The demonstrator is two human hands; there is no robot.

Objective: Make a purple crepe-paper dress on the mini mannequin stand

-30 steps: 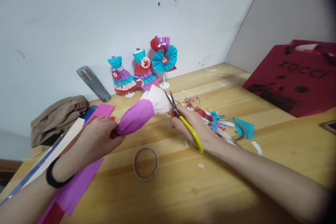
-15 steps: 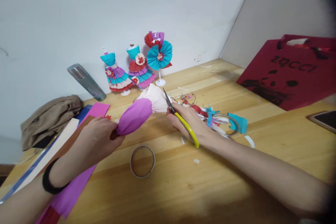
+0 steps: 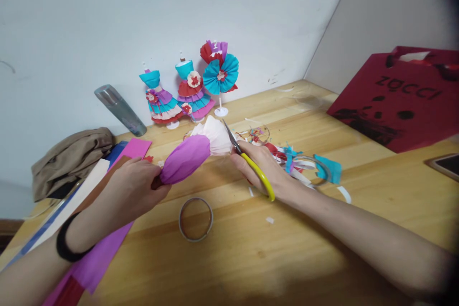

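Observation:
My left hand (image 3: 138, 184) is closed on the end of a purple paper piece (image 3: 186, 157). The purple paper meets a white pleated paper piece (image 3: 215, 135) at its right. Yellow-handled scissors (image 3: 257, 172) are in my right hand (image 3: 260, 165), blades pointing up and left beside the white paper's right edge. The fingertips of my right hand are by the white paper; whether they pinch it is hard to tell. Behind stand three small paper dresses on stands, a left one (image 3: 161, 100), a middle one (image 3: 191, 88) and a right one with a blue rosette (image 3: 221, 74).
A tape roll (image 3: 180, 220) lies in front. Paper scraps (image 3: 294, 162) lie right of my right hand. Coloured paper sheets (image 3: 103, 258) are under my left arm, with a brown cloth (image 3: 71, 162) and a bottle (image 3: 122, 111) behind. A red bag (image 3: 394, 100) and a phone (image 3: 444, 165) are at right.
The whole view has shifted slightly, so the background sits a little further right. Both hands keep nearly the same pose, with the paper and scissors still held.

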